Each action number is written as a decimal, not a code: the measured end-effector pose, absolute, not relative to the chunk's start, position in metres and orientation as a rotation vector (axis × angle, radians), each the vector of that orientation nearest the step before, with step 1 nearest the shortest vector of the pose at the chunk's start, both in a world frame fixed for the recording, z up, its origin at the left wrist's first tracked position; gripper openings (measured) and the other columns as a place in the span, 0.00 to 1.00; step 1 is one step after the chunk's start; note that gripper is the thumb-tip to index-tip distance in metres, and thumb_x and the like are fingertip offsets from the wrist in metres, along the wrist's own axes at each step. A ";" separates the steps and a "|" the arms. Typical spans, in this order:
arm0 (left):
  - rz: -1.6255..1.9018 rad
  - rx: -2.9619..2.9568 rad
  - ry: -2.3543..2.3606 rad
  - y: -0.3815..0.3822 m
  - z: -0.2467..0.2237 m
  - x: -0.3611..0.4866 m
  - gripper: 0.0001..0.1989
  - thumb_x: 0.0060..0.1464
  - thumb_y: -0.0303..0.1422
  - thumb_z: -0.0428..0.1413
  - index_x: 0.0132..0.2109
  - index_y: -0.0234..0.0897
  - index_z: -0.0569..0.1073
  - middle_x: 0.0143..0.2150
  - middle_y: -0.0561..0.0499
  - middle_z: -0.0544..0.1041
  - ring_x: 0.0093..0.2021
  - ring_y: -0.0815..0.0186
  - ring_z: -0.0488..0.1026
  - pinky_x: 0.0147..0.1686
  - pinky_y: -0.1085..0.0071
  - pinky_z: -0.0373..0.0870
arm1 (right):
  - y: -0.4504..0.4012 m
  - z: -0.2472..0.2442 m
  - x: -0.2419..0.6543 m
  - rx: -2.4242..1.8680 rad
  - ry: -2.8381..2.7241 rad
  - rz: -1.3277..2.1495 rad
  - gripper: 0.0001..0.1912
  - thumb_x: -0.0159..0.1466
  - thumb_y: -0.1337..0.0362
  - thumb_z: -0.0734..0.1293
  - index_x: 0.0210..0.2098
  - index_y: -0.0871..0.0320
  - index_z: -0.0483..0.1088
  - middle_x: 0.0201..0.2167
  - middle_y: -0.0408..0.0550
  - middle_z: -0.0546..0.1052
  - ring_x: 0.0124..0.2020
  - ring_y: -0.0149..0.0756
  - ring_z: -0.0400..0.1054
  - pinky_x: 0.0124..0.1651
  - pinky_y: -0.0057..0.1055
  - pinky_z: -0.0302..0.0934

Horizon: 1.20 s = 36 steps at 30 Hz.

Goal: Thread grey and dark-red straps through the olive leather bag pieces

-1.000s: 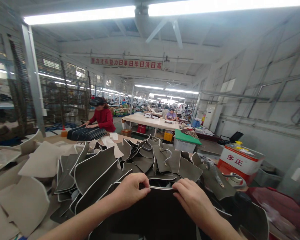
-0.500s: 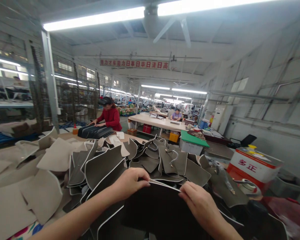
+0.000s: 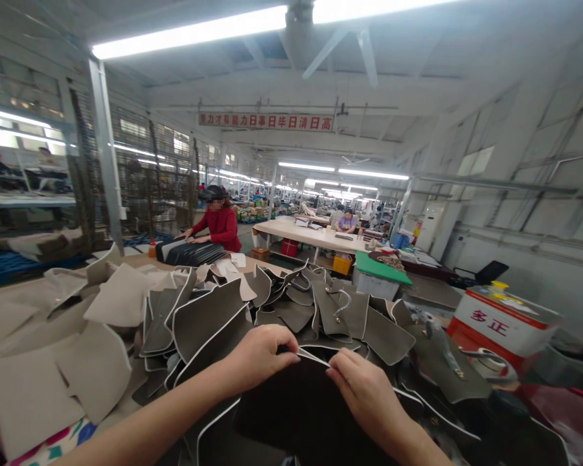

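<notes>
Left hand (image 3: 260, 359) and right hand (image 3: 362, 388) pinch the white edge trim (image 3: 313, 357) of a dark panel (image 3: 301, 404) above a heap of grey panels (image 3: 208, 330); a loose pinch could let the panel slip.

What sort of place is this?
Probably a bag or leather-goods factory: heaped cut panels with white piping, long work tables, and a person in a red top smoothing dark panels.

Look at that near-black panel (image 3: 301, 414) with its white piping (image 3: 313, 356), olive-grey pieces (image 3: 386, 335) right alongside, beige pieces (image 3: 29, 395) off left, and way back, a red sweater (image 3: 222, 230)!
</notes>
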<state>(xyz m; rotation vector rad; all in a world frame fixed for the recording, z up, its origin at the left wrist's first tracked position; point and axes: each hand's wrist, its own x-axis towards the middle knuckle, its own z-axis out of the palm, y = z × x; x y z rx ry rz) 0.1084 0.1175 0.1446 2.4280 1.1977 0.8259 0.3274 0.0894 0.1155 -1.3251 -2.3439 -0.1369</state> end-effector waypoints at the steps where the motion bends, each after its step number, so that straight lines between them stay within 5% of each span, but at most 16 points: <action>1: 0.835 2.399 1.161 0.118 0.145 0.105 0.04 0.47 0.31 0.57 0.32 0.38 0.74 0.34 0.54 0.76 0.36 0.67 0.71 0.39 0.74 0.63 | 0.090 0.115 0.329 -1.306 -2.343 -0.128 0.09 0.64 0.65 0.55 0.29 0.56 0.62 0.29 0.44 0.68 0.31 0.32 0.63 0.34 0.27 0.56; 22: 0.901 2.372 1.070 0.111 0.145 0.110 0.02 0.49 0.30 0.56 0.32 0.37 0.73 0.31 0.55 0.75 0.35 0.69 0.70 0.37 0.75 0.63 | 0.091 0.112 0.304 -1.113 -2.260 -0.020 0.08 0.64 0.66 0.55 0.29 0.56 0.60 0.29 0.43 0.67 0.31 0.31 0.62 0.33 0.25 0.54; 30: 0.879 2.384 0.971 0.109 0.138 0.105 0.06 0.48 0.30 0.56 0.37 0.39 0.71 0.36 0.55 0.74 0.39 0.68 0.69 0.40 0.74 0.63 | 0.089 0.117 0.311 -1.158 -2.274 -0.002 0.08 0.64 0.65 0.56 0.28 0.56 0.61 0.28 0.42 0.67 0.30 0.30 0.62 0.32 0.24 0.55; 36: 0.822 2.323 0.923 0.106 0.145 0.104 0.20 0.50 0.29 0.54 0.51 0.42 0.64 0.38 0.55 0.76 0.39 0.69 0.71 0.42 0.73 0.64 | 0.085 0.119 0.312 -1.151 -2.275 0.052 0.08 0.64 0.66 0.56 0.28 0.55 0.61 0.29 0.42 0.67 0.31 0.30 0.62 0.32 0.25 0.55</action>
